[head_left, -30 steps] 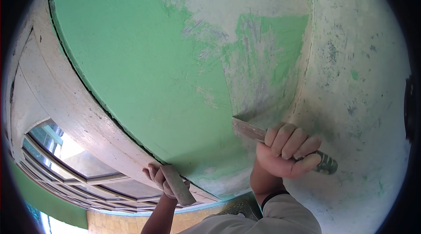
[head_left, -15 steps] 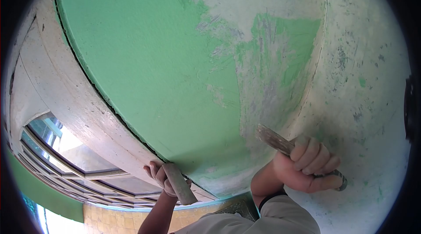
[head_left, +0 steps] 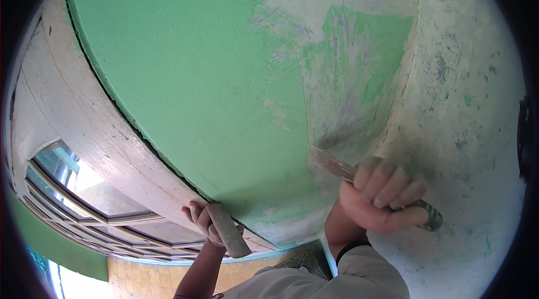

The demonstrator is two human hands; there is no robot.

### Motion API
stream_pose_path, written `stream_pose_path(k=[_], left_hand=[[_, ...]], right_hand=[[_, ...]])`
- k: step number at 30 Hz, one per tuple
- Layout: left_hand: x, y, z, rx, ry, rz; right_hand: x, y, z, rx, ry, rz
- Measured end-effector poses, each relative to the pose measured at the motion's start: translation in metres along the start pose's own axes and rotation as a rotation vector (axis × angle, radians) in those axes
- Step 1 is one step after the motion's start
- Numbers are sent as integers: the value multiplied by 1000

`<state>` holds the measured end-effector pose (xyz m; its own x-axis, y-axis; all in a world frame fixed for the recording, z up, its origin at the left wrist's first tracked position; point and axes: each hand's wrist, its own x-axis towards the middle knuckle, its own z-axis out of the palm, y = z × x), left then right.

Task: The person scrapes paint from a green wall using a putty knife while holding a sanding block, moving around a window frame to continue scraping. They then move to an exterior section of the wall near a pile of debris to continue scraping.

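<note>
My right hand [head_left: 382,195] is closed in a fist around a scraper [head_left: 334,164]. Its worn, paint-flecked blade points up and left, the tip right at the edge between scraped patch and green paint. The dark handle end sticks out below the little finger side. My left hand [head_left: 203,221] grips a long greyish-brown block [head_left: 228,230], its fingers by the white frame. Green paint [head_left: 213,97] covers much of the wall, with a scraped grey-white patch [head_left: 331,102] next to the scraper.
On the right, a pale wall [head_left: 466,147] meets the green one at a corner with green flecks. A white frame [head_left: 101,119] with a dark gap runs along the left, above glass window panes [head_left: 106,198]. Yellow tiles [head_left: 146,276] show below.
My right hand has moved left and slightly up with the scraper, bringing the blade tip to the green paint's edge. My left hand stays nearly in place.
</note>
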<state>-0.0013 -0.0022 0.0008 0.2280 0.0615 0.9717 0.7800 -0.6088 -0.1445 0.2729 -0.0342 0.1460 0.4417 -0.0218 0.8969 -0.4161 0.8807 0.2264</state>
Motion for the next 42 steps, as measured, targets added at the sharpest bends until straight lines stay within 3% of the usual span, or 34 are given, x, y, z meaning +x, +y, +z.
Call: stream_pose_path(k=[2, 8, 12, 17, 20, 27, 29, 32, 36, 38, 42], left_hand=[[1, 1, 4, 36, 29, -16], [1, -1, 5, 12, 45, 3], [1, 0, 6, 41, 41, -15], [1, 0, 5, 29, 31, 0], [0, 2, 5, 39, 24, -27], [0, 0, 3, 33, 18, -7], [1, 0, 4, 37, 29, 11], [-1, 0, 4, 28, 27, 6], [-1, 1, 4, 21, 20, -18], [0, 1, 6, 45, 26, -14], [-2, 1, 5, 44, 18, -17]], right_hand=[[4, -14, 5, 79, 113, -161], [-4, 6, 0, -43, -34, 0], [-4, -6, 0, 70, 83, -93], [-9, 1, -6, 29, 87, 99], [0, -14, 1, 84, 102, -77], [-4, -2, -3, 3, 36, 24], [3, -13, 0, 86, 116, -111], [-8, 9, -5, 32, 68, 20], [-1, -3, -4, 28, 78, 48], [3, -15, 0, 87, 102, -94], [-5, 9, -4, 1, 45, 23]])
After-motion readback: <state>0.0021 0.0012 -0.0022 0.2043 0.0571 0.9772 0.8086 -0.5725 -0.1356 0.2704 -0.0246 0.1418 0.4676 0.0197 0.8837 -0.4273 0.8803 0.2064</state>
